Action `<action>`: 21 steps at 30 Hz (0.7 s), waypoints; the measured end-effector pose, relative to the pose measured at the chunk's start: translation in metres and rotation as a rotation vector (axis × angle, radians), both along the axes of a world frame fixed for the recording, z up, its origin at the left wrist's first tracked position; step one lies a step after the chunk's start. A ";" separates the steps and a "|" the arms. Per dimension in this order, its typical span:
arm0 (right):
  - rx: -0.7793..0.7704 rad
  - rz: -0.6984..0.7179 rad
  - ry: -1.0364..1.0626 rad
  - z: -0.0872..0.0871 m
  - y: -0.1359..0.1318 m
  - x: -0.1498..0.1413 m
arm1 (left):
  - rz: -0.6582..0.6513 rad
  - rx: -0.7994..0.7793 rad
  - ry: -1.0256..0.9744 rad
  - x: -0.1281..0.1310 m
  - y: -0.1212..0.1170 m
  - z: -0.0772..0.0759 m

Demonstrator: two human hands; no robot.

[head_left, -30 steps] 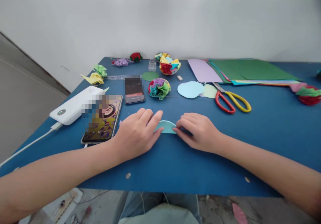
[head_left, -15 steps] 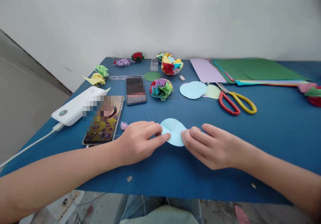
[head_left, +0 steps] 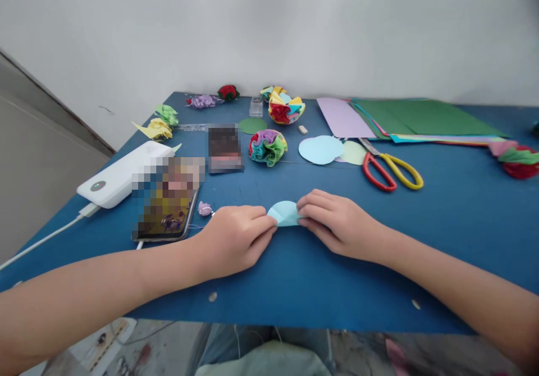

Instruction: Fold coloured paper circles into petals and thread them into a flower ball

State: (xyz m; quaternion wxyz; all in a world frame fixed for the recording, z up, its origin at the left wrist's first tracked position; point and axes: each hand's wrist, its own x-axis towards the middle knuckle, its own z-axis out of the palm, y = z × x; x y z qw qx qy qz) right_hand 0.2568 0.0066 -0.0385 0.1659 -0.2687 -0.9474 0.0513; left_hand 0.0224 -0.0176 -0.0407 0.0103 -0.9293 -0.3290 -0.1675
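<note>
Between my two hands a light blue paper circle [head_left: 284, 213] is folded over, so only about half of the disc shows. My left hand [head_left: 240, 235] pinches its left edge between thumb and fingers. On the opposite edge, my right hand [head_left: 337, 219] is closed on the paper, its fingertips partly covering it. Beyond the hands lie loose paper circles [head_left: 320, 150] in blue and pale green. Scissors [head_left: 391, 171] with one red and one yellow handle rest beside them. A ruffled multicoloured paper ball [head_left: 268, 147] sits behind my left hand.
Left stand a white power bank [head_left: 126, 174] with a cable and a phone [head_left: 170, 207]; another phone [head_left: 225, 148] lies farther back. Coloured paper sheets [head_left: 429, 119] are stacked at the back right. Another paper ball [head_left: 286, 108] and an eraser [head_left: 303, 129] lie near the wall.
The light blue circle went from nearly flat to folded, showing less of its face. My right hand moved up and left, closer to my left hand. The view shifted slightly.
</note>
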 end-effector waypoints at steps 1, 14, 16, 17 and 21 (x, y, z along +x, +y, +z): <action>-0.045 -0.045 0.022 -0.002 0.002 -0.002 | 0.020 -0.024 -0.010 0.000 0.001 0.000; -0.139 -0.208 0.039 -0.006 0.008 -0.008 | -0.138 0.147 0.077 0.004 -0.001 0.007; -0.121 -0.212 0.050 -0.008 0.009 -0.008 | -0.135 0.123 0.110 0.005 -0.001 0.006; -0.112 -0.217 0.051 -0.008 0.009 -0.009 | -0.133 0.109 0.124 0.005 0.000 0.007; -0.086 -0.235 0.027 -0.010 0.008 -0.010 | -0.133 0.080 0.174 0.004 0.000 0.008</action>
